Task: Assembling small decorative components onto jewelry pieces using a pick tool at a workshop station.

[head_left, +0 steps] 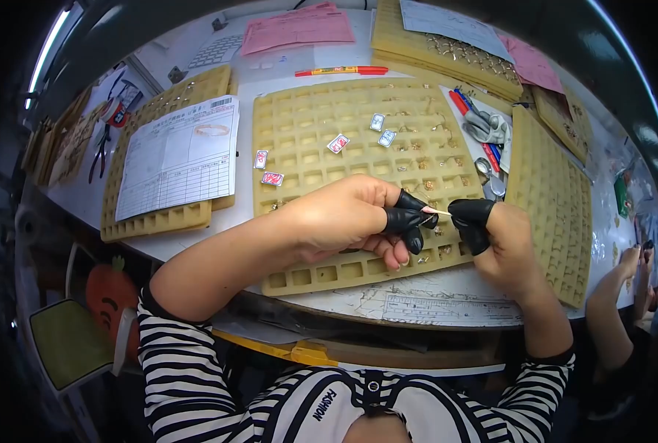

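Your left hand [355, 214] pinched what looked like jewelry [430, 219] over the yellow tray [299, 287]; your right hand [503, 235] pinched a thin pale stick [442, 213] beside it; fine work seemed in hand, calling next for steadiness.

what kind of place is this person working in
Probably a jewellery workshop: a compartmented yellow tray holds small gold-coloured pieces, a paper form shows a picture of a bangle-like item, and pliers lie off to the left.
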`<state>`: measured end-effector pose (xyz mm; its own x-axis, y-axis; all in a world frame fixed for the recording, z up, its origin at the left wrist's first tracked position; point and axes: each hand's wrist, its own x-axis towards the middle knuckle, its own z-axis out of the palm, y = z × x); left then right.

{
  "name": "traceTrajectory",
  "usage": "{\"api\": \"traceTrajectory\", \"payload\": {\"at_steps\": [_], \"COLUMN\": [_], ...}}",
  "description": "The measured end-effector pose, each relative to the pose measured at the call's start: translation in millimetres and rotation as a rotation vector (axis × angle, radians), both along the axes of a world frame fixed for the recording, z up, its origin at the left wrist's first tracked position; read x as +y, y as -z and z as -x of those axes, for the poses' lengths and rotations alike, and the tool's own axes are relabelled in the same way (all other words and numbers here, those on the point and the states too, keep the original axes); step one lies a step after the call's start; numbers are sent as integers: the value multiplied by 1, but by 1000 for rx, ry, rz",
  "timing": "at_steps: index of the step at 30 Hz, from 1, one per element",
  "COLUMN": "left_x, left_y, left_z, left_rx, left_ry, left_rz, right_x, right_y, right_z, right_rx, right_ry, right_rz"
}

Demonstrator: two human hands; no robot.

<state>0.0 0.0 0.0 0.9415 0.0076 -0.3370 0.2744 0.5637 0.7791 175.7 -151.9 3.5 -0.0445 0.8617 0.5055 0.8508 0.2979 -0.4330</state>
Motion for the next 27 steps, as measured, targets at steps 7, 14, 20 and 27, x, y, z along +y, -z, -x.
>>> {"api": "traceTrajectory", "payload": {"at_steps": [7,14,20,27], "left_x": [-2,-1,-1,-2], "left_y": [-3,1,1,0], "left_z": [1,1,0,1], "left_rx": [34,0,4,21], "left_ry": [-20,3,2,-4], "left_rz": [-18,-12,-15,-48], "right_x": [2,0,-1,-2], "right_y": [-2,1,0,-1], "right_z": [2,4,5,2], "right_rx": [-50,-11,67,11], "right_ry": [-3,-17,18,1], "right_rz": [7,17,35,26]}}
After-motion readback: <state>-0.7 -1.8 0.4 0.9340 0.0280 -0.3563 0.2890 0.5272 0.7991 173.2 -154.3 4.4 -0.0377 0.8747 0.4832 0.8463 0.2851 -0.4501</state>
